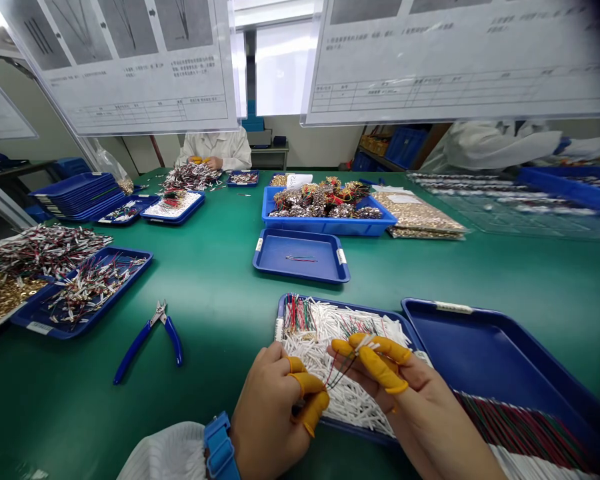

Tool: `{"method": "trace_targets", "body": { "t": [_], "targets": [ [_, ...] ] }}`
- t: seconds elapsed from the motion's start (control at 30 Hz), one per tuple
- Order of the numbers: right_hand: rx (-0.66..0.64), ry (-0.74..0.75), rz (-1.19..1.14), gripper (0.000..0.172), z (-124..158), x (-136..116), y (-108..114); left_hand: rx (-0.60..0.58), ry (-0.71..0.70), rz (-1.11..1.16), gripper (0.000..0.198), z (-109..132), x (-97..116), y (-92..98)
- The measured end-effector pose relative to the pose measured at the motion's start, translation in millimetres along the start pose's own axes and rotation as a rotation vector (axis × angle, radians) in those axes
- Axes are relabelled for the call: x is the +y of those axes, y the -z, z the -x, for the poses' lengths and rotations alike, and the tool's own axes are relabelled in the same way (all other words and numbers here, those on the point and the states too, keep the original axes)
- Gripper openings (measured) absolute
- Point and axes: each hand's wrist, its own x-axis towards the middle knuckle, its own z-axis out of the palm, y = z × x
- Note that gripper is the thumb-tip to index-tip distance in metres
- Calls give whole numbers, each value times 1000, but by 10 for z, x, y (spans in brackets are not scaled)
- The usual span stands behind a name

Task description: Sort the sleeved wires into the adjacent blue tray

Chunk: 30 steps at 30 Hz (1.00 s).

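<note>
Yellow finger cots cover the fingertips of both my hands. My left hand (283, 403), with a blue strap at the wrist, pinches the lower end of some thin red and dark wires (336, 375). The other end of these wires is between the fingertips of my right hand (387, 373), together with small white sleeves (366, 344). Both hands are above a blue tray (279, 313) heaped with loose white sleeves (363, 407). A bundle of red and green wires (300, 315) lies in that tray's far left corner.
Blue-handled cutters (150, 343) lie open at left, near a tray of wire pieces (87, 290). A shallow tray (300, 257) holds a few wires; behind it stands a bin of metal-ended bundles (325, 200). At right, another tray (500, 340) holds aligned wires. A person (217, 148) sits opposite.
</note>
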Motion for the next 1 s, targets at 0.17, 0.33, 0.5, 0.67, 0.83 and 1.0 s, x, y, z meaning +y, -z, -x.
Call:
{"method": "trace_targets", "body": {
  "t": [0.17, 0.33, 0.5, 0.67, 0.83, 1.0],
  "targets": [
    [-6, -18, -14, 29, -8, -13, -22, 6, -4, 10, 9, 1, 2, 4],
    [-8, -34, -16, 31, -16, 20, 23, 31, -30, 24, 9, 4, -1, 2],
    [-73, -44, 18, 24, -20, 55, 105, 53, -34, 34, 9, 4, -20, -13],
    [-18, -19, -6, 30, -18, 23, 52, 83, -26, 66, 9, 4, -15, -12],
    [5, 12, 7, 29, -20, 10, 34, 115, -30, 80, 9, -1, -2, -3],
    [-8, 64, 174, 31, -22, 25, 103, 138, -35, 57, 9, -16, -5, 8]
  ]
}}
